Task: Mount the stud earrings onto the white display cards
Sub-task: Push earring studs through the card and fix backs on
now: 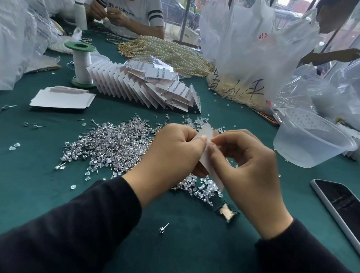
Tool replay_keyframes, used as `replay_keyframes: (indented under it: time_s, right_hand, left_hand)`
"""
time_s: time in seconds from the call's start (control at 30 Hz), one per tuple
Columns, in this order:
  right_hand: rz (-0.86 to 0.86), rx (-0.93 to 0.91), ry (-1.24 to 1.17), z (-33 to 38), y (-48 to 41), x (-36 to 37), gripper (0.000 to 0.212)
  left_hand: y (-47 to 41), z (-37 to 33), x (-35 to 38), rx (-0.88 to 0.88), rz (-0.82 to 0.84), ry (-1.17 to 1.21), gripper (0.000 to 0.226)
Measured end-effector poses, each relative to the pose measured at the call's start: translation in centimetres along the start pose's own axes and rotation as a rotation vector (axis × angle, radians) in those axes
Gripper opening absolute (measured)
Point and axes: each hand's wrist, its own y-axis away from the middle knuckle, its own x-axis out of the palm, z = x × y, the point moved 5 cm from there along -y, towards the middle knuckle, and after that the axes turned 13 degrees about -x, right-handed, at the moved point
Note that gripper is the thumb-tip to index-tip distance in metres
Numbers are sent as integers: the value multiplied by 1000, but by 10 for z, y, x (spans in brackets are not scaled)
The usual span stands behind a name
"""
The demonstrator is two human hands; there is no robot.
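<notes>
Two hands meet above a green table point(24, 179) strewn with studs point(115, 145), working one white card point(206, 134) held tilted and nearly edge-on to the camera, just over the heap. The left hand point(174, 150) pinches the card's upper part between thumb and curled fingers. The right hand point(248, 168) pinches it from the other side, thumb and forefinger closed narrow on its face. Whether a stud sits between those fingertips cannot be told. The likeliest slip is a post missing its hole and creasing the card, which looks thin and easily bent. A loosened pinch would drop the stud into the pile, where it would be lost among the rest. The card is plain, matte and narrow, with its face turned away, so any mounted studs are hidden. Clear backs point(205, 187) lie scattered beneath the hands. Finished cards point(148, 86) stand fanned in a row farther back, near blank cards point(61, 99) stacked flat.
</notes>
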Motion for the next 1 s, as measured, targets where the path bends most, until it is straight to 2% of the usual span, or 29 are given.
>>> replay_keyframes:
  time_s: [0.1,0.33,0.5,0.6,0.7,0.73,0.77,0.83,0.87,0.93,1.0]
  right_hand:
    - [-10,-45,63,4,0,-1,2]
    - [51,-73,131,7,0,2,8]
    - [98,-59,111,6,1,6,8]
    - [72,-81,128,8,0,4,8]
    - [-10,-97,150,8,-2,-4,6]
    - [-52,-88,141,7,-3,-7,6]
    - [-92,-73,133,5,-4,-12,4]
    - [-155,-29,120,1,-6,-20,4]
    - [-176,-5,110,-2,-7,-23,5]
    - [-202,33,80,-6,-8,-27,5]
    - [-207,71,35,-9,-8,-28,7]
  left_hand:
    - [0,0,-1,17,-24,-24,30]
    - [1,-2,-4,113,-122,-234,30]
    - [2,-2,-5,186,-178,-358,31]
    - [2,-5,-4,153,-102,-306,35]
    - [-2,-9,-8,23,84,-94,43]
    - [-4,-11,-14,15,65,-116,45]
    - [-7,-13,-22,55,-19,-231,42]
    - [-9,-14,-34,171,-195,-621,27]
    - [-10,-11,-35,174,-225,-800,30]
    - [-14,2,-31,93,-164,-977,37]
    - [-16,7,-25,73,-135,-1004,27]
